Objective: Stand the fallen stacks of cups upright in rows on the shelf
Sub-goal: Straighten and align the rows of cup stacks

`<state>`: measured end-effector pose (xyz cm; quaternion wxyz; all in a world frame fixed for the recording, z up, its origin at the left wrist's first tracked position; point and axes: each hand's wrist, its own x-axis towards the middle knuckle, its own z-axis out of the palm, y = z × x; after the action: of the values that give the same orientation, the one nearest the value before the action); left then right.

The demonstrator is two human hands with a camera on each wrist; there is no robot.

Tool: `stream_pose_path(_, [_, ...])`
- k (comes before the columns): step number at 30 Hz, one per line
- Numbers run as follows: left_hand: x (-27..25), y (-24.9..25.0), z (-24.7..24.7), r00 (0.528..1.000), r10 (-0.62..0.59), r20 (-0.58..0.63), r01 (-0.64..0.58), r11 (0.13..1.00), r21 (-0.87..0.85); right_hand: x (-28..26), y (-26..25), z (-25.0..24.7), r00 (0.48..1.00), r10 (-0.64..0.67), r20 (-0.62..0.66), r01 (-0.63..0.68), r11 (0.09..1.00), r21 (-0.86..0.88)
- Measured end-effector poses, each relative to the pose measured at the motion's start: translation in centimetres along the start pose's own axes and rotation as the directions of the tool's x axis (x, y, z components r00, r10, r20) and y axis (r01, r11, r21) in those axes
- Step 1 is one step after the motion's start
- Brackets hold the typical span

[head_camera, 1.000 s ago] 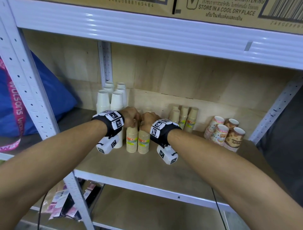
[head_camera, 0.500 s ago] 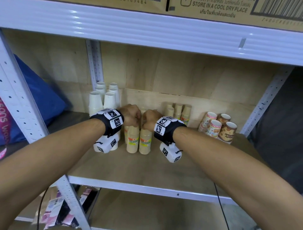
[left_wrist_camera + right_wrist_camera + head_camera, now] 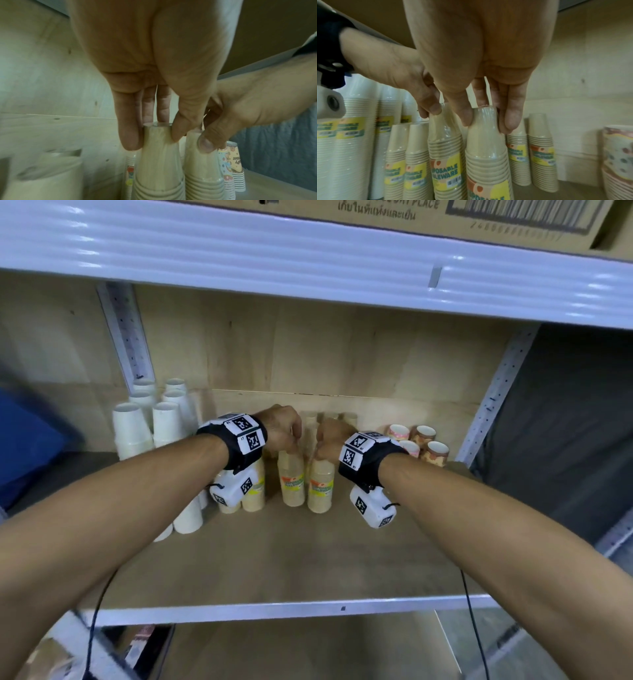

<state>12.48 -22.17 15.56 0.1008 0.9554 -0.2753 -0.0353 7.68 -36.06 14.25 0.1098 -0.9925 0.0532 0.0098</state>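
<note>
Two wrapped stacks of beige cups stand upright side by side on the wooden shelf [image 3: 274, 559]. My left hand [image 3: 291, 433] pinches the top of the left beige stack [image 3: 291, 481] [image 3: 157, 162] [image 3: 445, 148] between thumb and fingers. My right hand [image 3: 325, 441] pinches the top of the right beige stack [image 3: 321, 486] [image 3: 486, 155] [image 3: 202, 169] the same way. More upright beige stacks [image 3: 539, 148] stand behind them. Tall white cup stacks [image 3: 132, 429] stand at the left. Patterned cup stacks [image 3: 424, 445] lean tilted at the right.
Two further beige stacks [image 3: 253, 494] sit under my left wrist. A white metal upright [image 3: 496, 392] bounds the shelf on the right, another [image 3: 126, 337] at the back left. The upper shelf beam [image 3: 308, 268] hangs low overhead. Bare board lies in front of the stacks.
Both hands keep hold of the tops of the two front beige stacks. The view has moved in closer and shifted slightly right.
</note>
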Motion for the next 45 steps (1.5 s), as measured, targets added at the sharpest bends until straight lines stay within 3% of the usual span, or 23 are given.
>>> stream_pose_path(8, [4.1,3.4,0.0,0.994,0.101,-0.03,-0.102,0.994,-0.049,1.2,5.1,-1.5,0.996,0.087,-0.002,-0.087,0.996,0.021])
stream_pose_path(24, [10.7,6.0,1.3,0.988,0.15,0.02,-0.15,0.988,0.031,5.8,8.8,-0.6,0.995,0.013,-0.102,-0.014,1.0,-0.006])
stream_pose_path(33, [12.7,6.1,2.8,0.996,0.086,0.034,-0.088,0.994,0.06,8.1,9.9,0.6,0.992,0.027,-0.12,-0.029,0.999,-0.018])
stream_pose_path(45, [14.0,5.3,3.8,0.994,0.094,0.047,-0.097,0.994,0.059,10.1,10.6,1.6,0.994,-0.008,-0.106,0.008,1.0,-0.006])
